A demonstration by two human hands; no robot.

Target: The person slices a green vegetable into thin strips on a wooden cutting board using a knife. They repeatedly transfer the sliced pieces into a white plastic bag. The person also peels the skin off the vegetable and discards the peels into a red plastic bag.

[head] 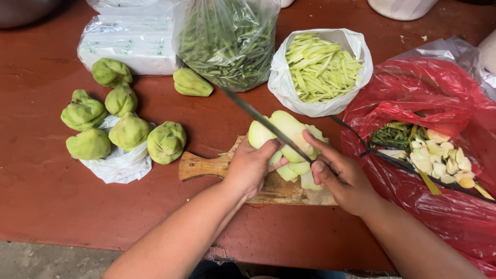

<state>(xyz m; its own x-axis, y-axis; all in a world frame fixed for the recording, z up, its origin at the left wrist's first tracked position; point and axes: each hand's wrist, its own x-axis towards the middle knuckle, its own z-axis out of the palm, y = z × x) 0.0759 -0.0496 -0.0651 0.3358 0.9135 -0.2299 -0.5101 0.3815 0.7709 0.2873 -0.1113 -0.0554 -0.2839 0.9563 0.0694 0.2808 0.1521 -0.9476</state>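
My left hand [250, 168] presses on a peeled pale-green chayote [289, 126], cut into several pieces, that lies on a wooden cutting board [199, 166]. In my right hand [343, 178] is a long knife [253, 114]. Its blade runs up and to the left across the chayote pieces, close to my left thumb. My right index finger stretches along the back of the blade. The knife's handle is hidden inside my right hand.
Several whole green chayotes [129, 132] lie at the left, partly on a white plastic bag [121, 165]. Behind stand a clear bag of green beans [227, 41] and a white bag of pale-green strips [320, 67]. A red bag [439, 206] at the right holds peels. The table's front edge [103, 243] is near.
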